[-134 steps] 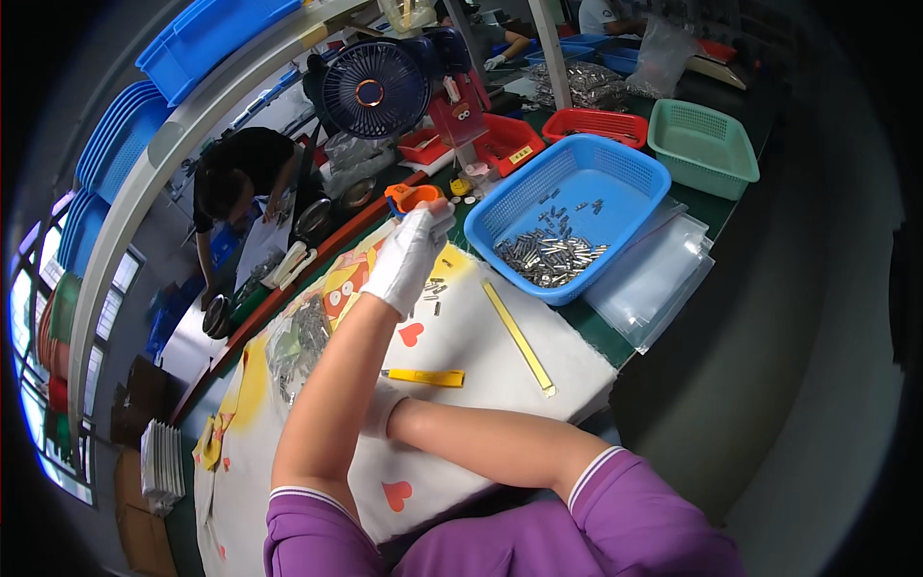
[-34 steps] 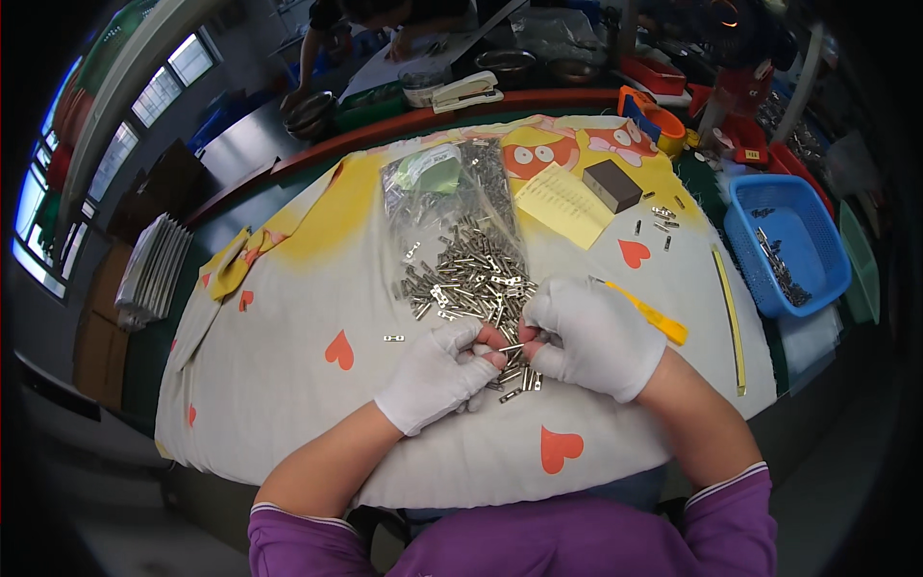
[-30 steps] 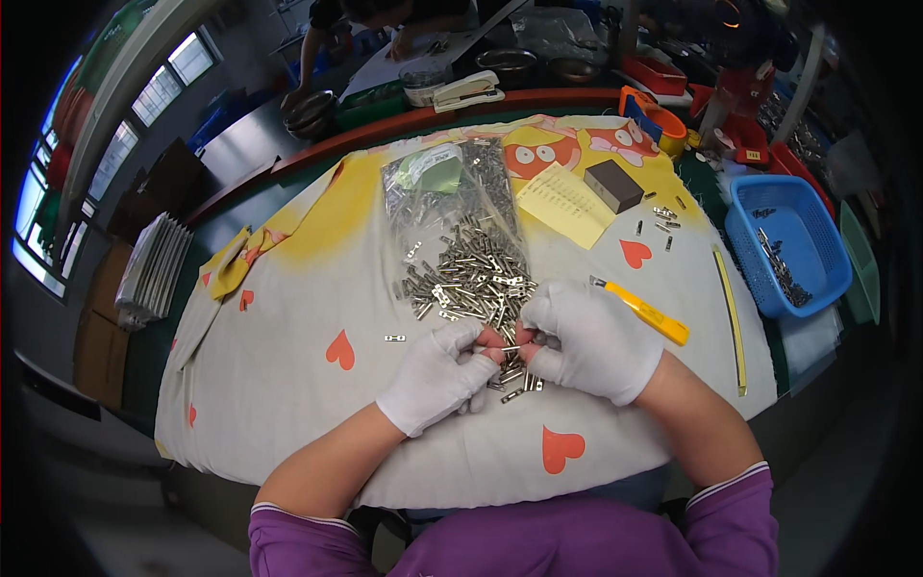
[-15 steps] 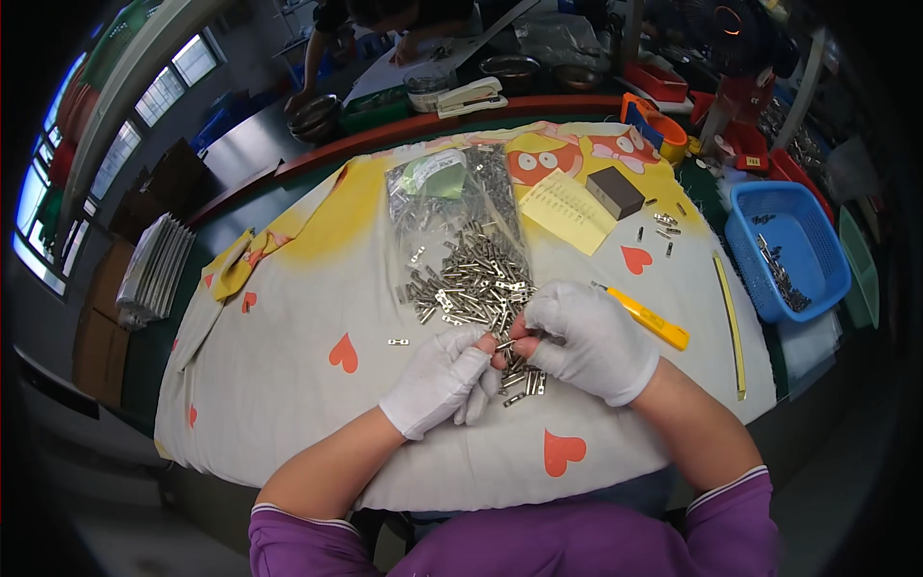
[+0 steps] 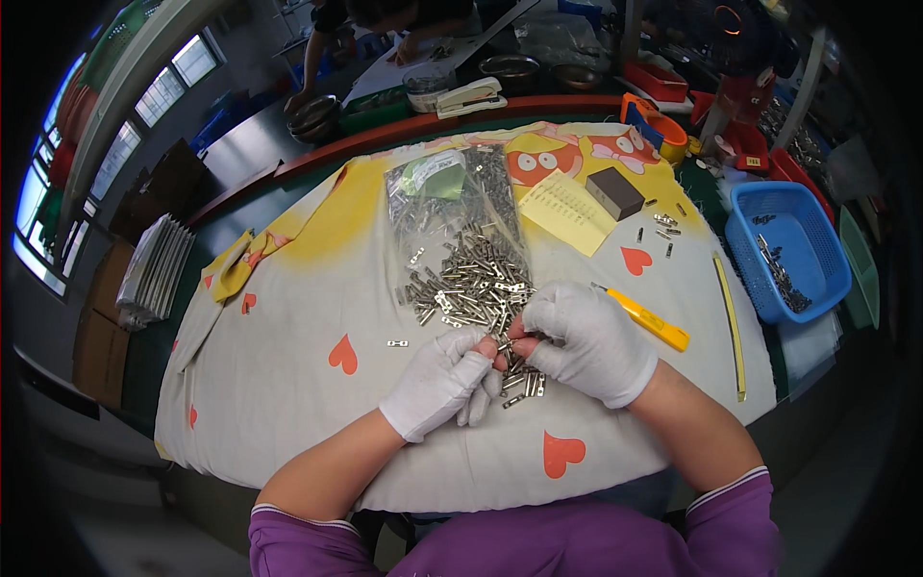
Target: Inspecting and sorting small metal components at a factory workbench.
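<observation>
White-gloved, the left hand and right hand meet at the near edge of the clips, a pile of small metal pieces spilling from a clear bag onto the heart-print cloth over the counter. Both sets of fingers are pinched nearly closed on a few clips between them; just how many, I cannot tell. Done well, this means taking one piece at a time and keeping the hands low over the pile so nothing scatters. A yellow knife lies just beside the right hand, a blue basket well apart. Against half a second ago, the hands have barely shifted; the pile lies the same.
</observation>
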The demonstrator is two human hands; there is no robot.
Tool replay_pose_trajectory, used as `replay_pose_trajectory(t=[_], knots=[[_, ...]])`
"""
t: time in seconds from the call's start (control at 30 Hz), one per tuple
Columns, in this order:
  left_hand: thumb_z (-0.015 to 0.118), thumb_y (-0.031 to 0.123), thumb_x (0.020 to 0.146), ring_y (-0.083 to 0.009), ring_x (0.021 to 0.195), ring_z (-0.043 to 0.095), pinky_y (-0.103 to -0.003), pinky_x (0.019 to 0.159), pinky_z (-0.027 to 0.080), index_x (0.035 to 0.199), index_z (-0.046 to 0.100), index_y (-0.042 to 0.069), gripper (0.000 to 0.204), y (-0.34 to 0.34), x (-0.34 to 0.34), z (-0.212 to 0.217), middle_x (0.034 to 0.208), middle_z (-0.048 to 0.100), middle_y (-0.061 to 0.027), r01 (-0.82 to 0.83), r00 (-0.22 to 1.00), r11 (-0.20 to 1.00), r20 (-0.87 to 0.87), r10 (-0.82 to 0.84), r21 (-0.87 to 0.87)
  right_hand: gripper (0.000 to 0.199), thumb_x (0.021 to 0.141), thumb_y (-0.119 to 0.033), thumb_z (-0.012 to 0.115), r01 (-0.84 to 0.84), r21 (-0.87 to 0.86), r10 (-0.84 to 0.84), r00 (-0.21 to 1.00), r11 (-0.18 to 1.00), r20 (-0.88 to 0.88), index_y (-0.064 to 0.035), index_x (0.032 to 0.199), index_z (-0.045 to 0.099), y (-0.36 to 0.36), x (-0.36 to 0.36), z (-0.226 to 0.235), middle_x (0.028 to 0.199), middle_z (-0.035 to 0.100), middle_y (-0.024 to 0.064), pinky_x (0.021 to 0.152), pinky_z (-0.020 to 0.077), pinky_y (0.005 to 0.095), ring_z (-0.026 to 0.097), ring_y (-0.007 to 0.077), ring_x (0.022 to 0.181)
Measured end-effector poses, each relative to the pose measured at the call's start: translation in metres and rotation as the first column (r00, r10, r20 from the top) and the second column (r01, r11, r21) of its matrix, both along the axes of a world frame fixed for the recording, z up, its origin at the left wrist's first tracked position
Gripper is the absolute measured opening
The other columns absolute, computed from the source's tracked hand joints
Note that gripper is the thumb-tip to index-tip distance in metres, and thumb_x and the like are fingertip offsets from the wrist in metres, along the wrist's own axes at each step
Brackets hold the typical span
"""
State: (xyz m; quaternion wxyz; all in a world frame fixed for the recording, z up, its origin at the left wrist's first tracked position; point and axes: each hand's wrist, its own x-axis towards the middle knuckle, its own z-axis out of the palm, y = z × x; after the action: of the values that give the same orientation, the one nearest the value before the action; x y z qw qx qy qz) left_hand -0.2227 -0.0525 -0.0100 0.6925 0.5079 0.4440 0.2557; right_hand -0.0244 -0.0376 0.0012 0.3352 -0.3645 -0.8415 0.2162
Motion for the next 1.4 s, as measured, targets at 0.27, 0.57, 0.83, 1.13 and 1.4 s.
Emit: replay_pose_trajectory(t=[0.27, 0.57, 0.83, 1.13, 1.4], knots=[[0.045, 0.033, 0.093, -0.0090, 0.041, 0.047, -0.020, 0.035, 0.035, 0.090, 0.051, 0.006, 0.028, 0.002, 0.002, -0.003, 0.063, 0.053, -0.0026, 0.010, 1.000, 1.000, -0.019, -0.010, -0.006, 0.009, 0.072, -0.012, 0.063, 0.137, -0.068, -0.136, 0.991, 0.988, 0.007, -0.0055, 0.078, 0.060, 0.003, 0.015, 0.011, 0.076, 0.058, 0.0117, 0.065, 0.0466, 0.0373, 0.057, 0.0288, 0.075], [0.043, 0.032, 0.094, -0.0092, 0.039, 0.046, -0.020, 0.033, 0.035, 0.090, 0.052, 0.004, 0.030, 0.007, 0.002, -0.007, 0.063, 0.053, -0.0035, 0.009, 0.999, 0.999, 0.041, -0.010, 0.038, 0.008, 0.075, -0.010, 0.060, 0.776, 0.089, -0.759, 0.575, 0.624, 0.303, -0.0055, 0.081, 0.062, 0.025, 0.067, 0.023, 0.083, 0.060, 0.0122, 0.071, 0.0475, 0.0342, 0.059, 0.0270, 0.077], [0.044, 0.032, 0.094, -0.0091, 0.038, 0.046, -0.020, 0.032, 0.035, 0.091, 0.051, 0.004, 0.029, 0.006, 0.001, -0.006, 0.062, 0.053, -0.0027, -0.017, 0.999, 0.999, 0.030, 0.016, 0.030, 0.011, 0.071, -0.007, 0.064, 0.244, -0.161, -0.188, 0.935, 0.956, 0.301, -0.0057, 0.082, 0.064, 0.008, 0.024, -0.006, 0.081, 0.060, 0.0116, 0.068, 0.0477, 0.0330, 0.059, 0.0265, 0.076], [0.044, 0.031, 0.094, -0.0092, 0.039, 0.046, -0.020, 0.033, 0.034, 0.092, 0.051, 0.005, 0.027, 0.005, 0.001, -0.008, 0.064, 0.054, -0.0025, -0.014, 1.000, 1.000, 0.025, 0.014, 0.021, 0.011, 0.070, -0.007, 0.064, 0.158, -0.165, -0.097, 0.941, 0.974, 0.326, -0.0063, 0.082, 0.063, 0.008, 0.024, -0.007, 0.079, 0.058, 0.0109, 0.068, 0.0467, 0.0346, 0.058, 0.0275, 0.077], [0.043, 0.026, 0.094, -0.0097, 0.039, 0.046, -0.021, 0.033, 0.034, 0.092, 0.050, 0.004, 0.023, 0.007, 0.000, -0.007, 0.065, 0.054, -0.0035, -0.017, 0.999, 1.000, 0.038, 0.016, 0.021, 0.012, 0.069, -0.009, 0.062, 0.006, -0.217, 0.045, 0.973, 0.976, 0.228, -0.0066, 0.080, 0.062, 0.000, 0.018, 0.006, 0.078, 0.059, 0.0125, 0.067, 0.0467, 0.0382, 0.058, 0.0307, 0.077]])
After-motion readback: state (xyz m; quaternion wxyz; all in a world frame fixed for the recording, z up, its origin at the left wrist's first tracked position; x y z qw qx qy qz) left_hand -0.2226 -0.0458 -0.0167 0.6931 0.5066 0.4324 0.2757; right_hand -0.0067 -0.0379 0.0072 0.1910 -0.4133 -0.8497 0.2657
